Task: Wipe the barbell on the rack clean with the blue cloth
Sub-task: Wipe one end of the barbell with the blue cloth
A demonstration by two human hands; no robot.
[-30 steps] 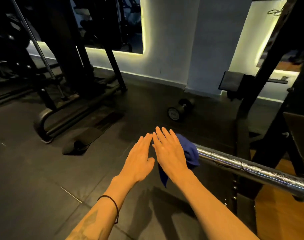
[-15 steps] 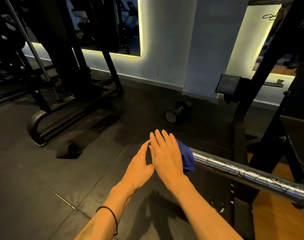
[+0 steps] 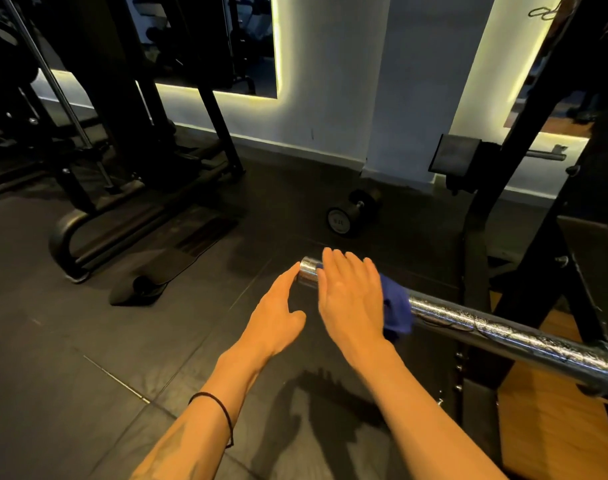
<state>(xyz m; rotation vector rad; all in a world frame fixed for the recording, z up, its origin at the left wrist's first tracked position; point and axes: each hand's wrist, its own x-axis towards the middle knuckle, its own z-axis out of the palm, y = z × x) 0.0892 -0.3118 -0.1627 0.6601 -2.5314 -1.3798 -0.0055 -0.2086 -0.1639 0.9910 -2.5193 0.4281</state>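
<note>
A chrome barbell [image 3: 503, 332] lies on the black rack [image 3: 524, 188], its sleeve running from the lower right to a bare tip at centre. My right hand [image 3: 351, 299] lies flat with straight fingers over the sleeve near its end, pressing the blue cloth [image 3: 396, 308] onto the bar. Most of the cloth is hidden under the palm; a fold hangs on the hand's right side. My left hand [image 3: 278, 313] is flat with straight fingers just left of the bar's tip, fingertips beside the end face.
A black dumbbell [image 3: 351, 213] lies on the dark rubber floor beyond the bar tip. A black machine base [image 3: 88, 233] and a footplate [image 3: 153, 275] stand at left. A white wall with lit mirrors is behind. Wooden flooring [image 3: 555, 427] shows under the rack.
My right hand has slid the blue cloth rightward along the sleeve, uncovering the bar's tip. My left hand stays just off the end.
</note>
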